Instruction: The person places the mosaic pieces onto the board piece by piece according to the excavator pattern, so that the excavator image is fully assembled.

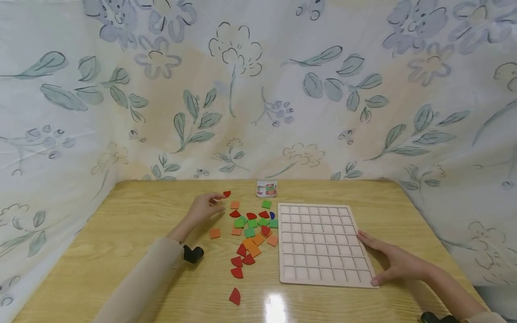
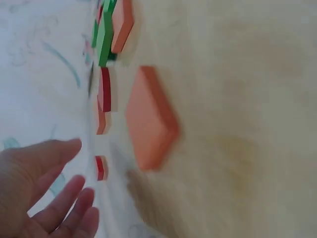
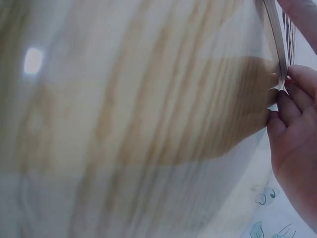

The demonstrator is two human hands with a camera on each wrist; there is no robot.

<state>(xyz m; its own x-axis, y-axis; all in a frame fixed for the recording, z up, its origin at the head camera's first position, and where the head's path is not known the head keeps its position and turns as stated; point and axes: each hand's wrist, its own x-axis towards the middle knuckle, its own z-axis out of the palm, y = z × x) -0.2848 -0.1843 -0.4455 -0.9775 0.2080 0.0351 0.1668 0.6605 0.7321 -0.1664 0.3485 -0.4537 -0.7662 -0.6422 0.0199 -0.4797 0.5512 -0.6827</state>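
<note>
My left hand (image 1: pixel 203 207) reaches over the table with thumb and fingers spread. Its fingertips are right at a red quarter-circle piece (image 1: pixel 227 194) at the far side; in the left wrist view that red piece (image 2: pixel 100 167) lies just beyond the fingers, with nothing between them. A pale wooden grid board (image 1: pixel 323 244) lies flat, its squares bare. Along its right edge my right hand (image 1: pixel 397 262) rests with fingers stretched out, thumb at the near corner. In the right wrist view, the fingertips (image 3: pixel 292 96) touch the board's edge (image 3: pixel 278 39).
Between left arm and board lie scattered green squares (image 1: pixel 252 223), orange squares (image 1: pixel 253 249), red quarter-circles (image 1: pixel 237 272) and a blue half-round piece (image 1: pixel 272 215). A small printed pattern card (image 1: pixel 266 189) is at the table's back edge, before a flowered cloth (image 1: pixel 258 89).
</note>
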